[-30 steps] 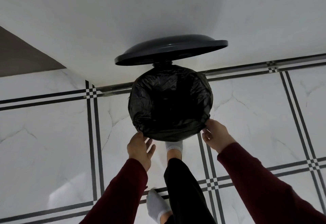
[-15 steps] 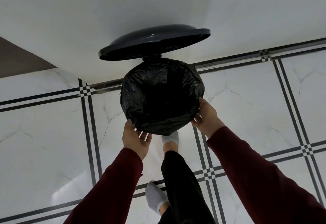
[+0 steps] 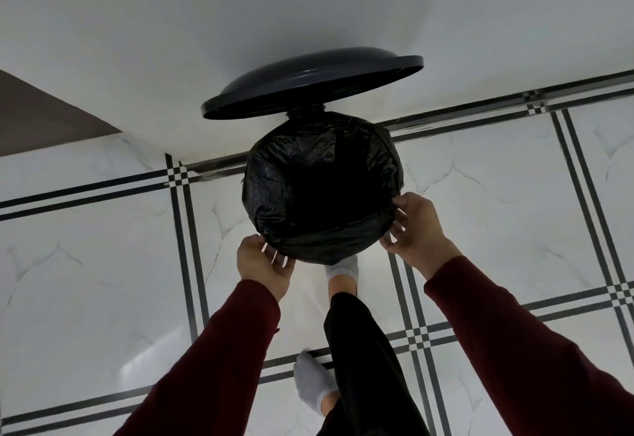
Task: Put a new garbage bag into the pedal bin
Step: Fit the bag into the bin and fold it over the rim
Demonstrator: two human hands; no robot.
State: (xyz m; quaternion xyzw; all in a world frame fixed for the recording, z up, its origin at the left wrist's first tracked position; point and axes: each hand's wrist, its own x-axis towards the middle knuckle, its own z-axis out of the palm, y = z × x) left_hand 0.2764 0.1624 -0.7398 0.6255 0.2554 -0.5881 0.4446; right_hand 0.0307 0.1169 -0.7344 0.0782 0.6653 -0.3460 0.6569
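A round pedal bin stands against the white wall with its dark lid (image 3: 308, 85) raised upright. A black garbage bag (image 3: 319, 188) lines the bin, its crinkled edge folded out over the rim so that the bin's body is hidden. My left hand (image 3: 264, 264) touches the bag's edge at the near left of the rim, fingers spread under the fold. My right hand (image 3: 415, 226) presses the bag's edge at the near right, fingers curled on the plastic. One socked foot (image 3: 341, 269) is just below the bin's front, where the pedal is hidden.
The floor is white marble tile with black double lines (image 3: 185, 230). A white wall (image 3: 240, 17) rises right behind the bin, with a brown surface (image 3: 41, 116) at the far left. My other socked foot (image 3: 314, 384) stands further back on the floor.
My right hand slid up along the right side of the rim, following the bag's edge. My left hand closed in under the bag's near left edge. The lid stays up.
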